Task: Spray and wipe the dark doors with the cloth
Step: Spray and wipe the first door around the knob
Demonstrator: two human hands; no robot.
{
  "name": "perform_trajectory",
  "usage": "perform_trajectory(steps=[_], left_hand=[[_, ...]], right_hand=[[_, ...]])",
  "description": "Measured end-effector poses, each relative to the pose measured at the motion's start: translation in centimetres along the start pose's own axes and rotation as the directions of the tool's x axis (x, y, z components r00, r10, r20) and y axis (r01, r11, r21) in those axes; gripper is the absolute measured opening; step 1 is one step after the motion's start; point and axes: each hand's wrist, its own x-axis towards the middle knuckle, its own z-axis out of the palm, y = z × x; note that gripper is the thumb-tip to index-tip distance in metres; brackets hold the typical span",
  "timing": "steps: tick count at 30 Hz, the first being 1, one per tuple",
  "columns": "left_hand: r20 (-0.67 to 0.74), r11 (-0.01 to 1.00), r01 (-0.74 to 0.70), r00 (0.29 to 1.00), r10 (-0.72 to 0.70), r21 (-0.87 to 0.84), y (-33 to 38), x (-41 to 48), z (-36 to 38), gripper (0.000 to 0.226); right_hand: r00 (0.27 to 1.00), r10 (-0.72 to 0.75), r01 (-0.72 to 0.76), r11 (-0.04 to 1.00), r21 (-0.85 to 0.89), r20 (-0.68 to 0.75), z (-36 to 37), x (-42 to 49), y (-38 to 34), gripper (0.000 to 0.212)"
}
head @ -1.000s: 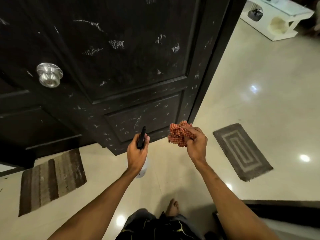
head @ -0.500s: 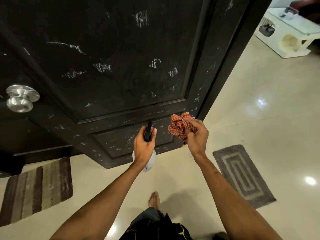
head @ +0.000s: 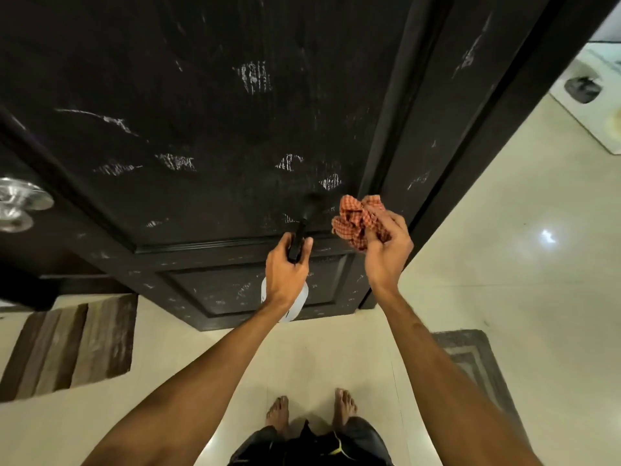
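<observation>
The dark door (head: pixel 208 105) fills the view from 9 to 1 o'clock; its panels carry many white scuffs and smears, so no cleaned area can be confirmed. Judged from this, the task is at or near its spraying step, and wiping of this door is not yet done.

The left hand (head: pixel 285 267) has its grip closed round the spray bottle (head: pixel 295 297): the black nozzle head points up at the door, near the upper panel's bottom edge, and the white body hangs below the wrist. Whether the trigger is pressed cannot be told.

The right hand (head: pixel 386 250), at 3 o'clock of the left, pinches the bunched orange checked cloth (head: pixel 359 220), which appears just clear of the door surface.

A metal knob (head: pixel 20 206) sits at 9 o'clock. Floor mats (head: pixel 67 344) lie at 8 and 4 o'clock.

Remaining: spray, wipe the marks, then treat any further doors.
</observation>
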Motion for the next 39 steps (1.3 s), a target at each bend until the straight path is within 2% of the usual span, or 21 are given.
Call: perform_trajectory(steps=[7, 9, 12, 13, 16, 17, 18, 20, 21, 22, 25, 26, 27, 29, 31, 32, 34, 36, 37, 38, 39], left_hand=[[-0.132, 0.997, 0.055, 0.989, -0.061, -0.053, 1.1, 0.2, 1.9, 0.02], [-0.195, 0.996, 0.063, 0.978, -0.074, -0.064, 1.7, 0.5, 1.7, 0.02], [-0.248, 0.996, 0.062, 0.966, -0.076, -0.061, 1.9, 0.4, 1.1, 0.018], [-0.262, 0.996, 0.065, 0.962, -0.08, -0.064, 1.8, 0.4, 0.6, 0.018], [-0.313, 0.994, 0.068, 0.945, -0.093, -0.09, 1.6, 0.5, -1.3, 0.016], [-0.328, 0.993, 0.067, 0.94, -0.094, -0.092, 1.6, 0.7, -1.8, 0.015], [-0.344, 0.994, 0.069, 0.934, -0.095, -0.089, 1.5, 0.8, -2.5, 0.016], [-0.357, 0.994, 0.078, 0.929, -0.099, -0.074, 0.6, 0.8, -4.2, 0.018], [-0.357, 0.994, 0.079, 0.929, -0.1, -0.074, 0.1, 0.8, -5.1, 0.019], [-0.356, 0.994, 0.076, 0.929, -0.099, -0.078, -0.3, 0.9, -6.0, 0.02], [-0.342, 0.993, 0.077, 0.934, -0.105, -0.094, -1.1, 2.0, -9.4, 0.02], [-0.343, 0.991, 0.083, 0.932, -0.113, -0.101, -1.5, 2.3, -10.4, 0.02], [-0.345, 0.99, 0.09, 0.931, -0.121, -0.105, -1.8, 2.3, -11.2, 0.019], [-0.346, 0.99, 0.098, 0.929, -0.129, -0.105, -2.9, 2.1, -13.0, 0.02], [-0.342, 0.991, 0.094, 0.932, -0.123, -0.1, -3.5, 2.0, -14.5, 0.02], [-0.338, 0.99, 0.097, 0.933, -0.126, -0.103, -3.4, 2.1, -15.2, 0.019], [-0.331, 0.991, 0.097, 0.935, -0.123, -0.095, -3.4, 2.4, -16.8, 0.018], [-0.327, 0.993, 0.09, 0.939, -0.109, -0.073, -3.7, 2.4, -18.4, 0.017], [-0.324, 0.993, 0.093, 0.94, -0.11, -0.067, -4.2, 2.1, -19.1, 0.015], [-0.32, 0.994, 0.094, 0.941, -0.109, -0.063, -4.6, 1.6, -19.7, 0.013], [-0.314, 0.994, 0.097, 0.943, -0.11, -0.057, -5.0, 1.2, -20.0, 0.012]], right_hand=[[0.96, -0.28, 0.28, 0.96, -0.009, 0.012, 2.0, 4.3, -0.3, 0.043], [0.904, -0.409, 0.422, 0.901, -0.099, 0.124, 3.4, 5.1, 0.1, 0.049], [0.777, -0.563, 0.624, 0.75, -0.219, 0.282, 4.2, 6.0, 1.8, 0.059], [0.762, -0.587, 0.645, 0.726, -0.239, 0.274, 4.2, 6.3, 2.2, 0.059], [0.814, -0.562, 0.58, 0.768, -0.271, 0.151, 5.3, 6.0, 2.1, 0.053], [0.796, -0.577, 0.603, 0.74, -0.297, 0.181, 6.2, 5.5, 2.1, 0.053], [0.739, -0.617, 0.674, 0.666, -0.319, 0.271, 7.4, 4.8, 2.2, 0.056], [0.565, -0.679, 0.824, 0.487, -0.288, 0.469, 9.1, 3.9, 2.9, 0.065], [0.529, -0.696, 0.848, 0.45, -0.279, 0.485, 9.4, 3.7, 2.7, 0.066], [0.532, -0.728, 0.847, 0.449, -0.285, 0.432, 9.5, 4.0, 2.0, 0.065], [0.624, -0.779, 0.761, 0.586, -0.28, 0.065, 10.9, 4.8, -1.9, 0.065], [0.626, -0.78, 0.759, 0.607, -0.237, 0.007, 12.2, 4.8, -3.0, 0.064], [0.606, -0.795, 0.778, 0.587, -0.222, 0.025, 13.5, 4.4, -3.4, 0.06], [0.465, -0.844, 0.877, 0.396, -0.273, 0.269, 15.6, 1.8, -1.8, 0.063], [0.283, -0.759, 0.955, 0.167, -0.246, 0.587, 16.0, 0.4, 1.2, 0.08], [0.253, -0.712, 0.964, 0.13, -0.231, 0.655, 15.9, 0.8, 1.2, 0.086], [0.319, -0.738, 0.938, 0.157, -0.309, 0.595, 16.9, 1.4, -1.6, 0.081], [0.415, -0.829, 0.871, 0.244, -0.426, 0.375, 19.1, 0.9, -5.0, 0.062], [0.431, -0.845, 0.849, 0.262, -0.458, 0.316, 20.2, -0.1, -5.9, 0.057], [0.417, -0.843, 0.845, 0.221, -0.487, 0.341, 21.0, -1.2, -6.1, 0.059], [0.372, -0.813, 0.866, 0.131, -0.482, 0.447, 21.4, -2.3, -5.4, 0.066]])
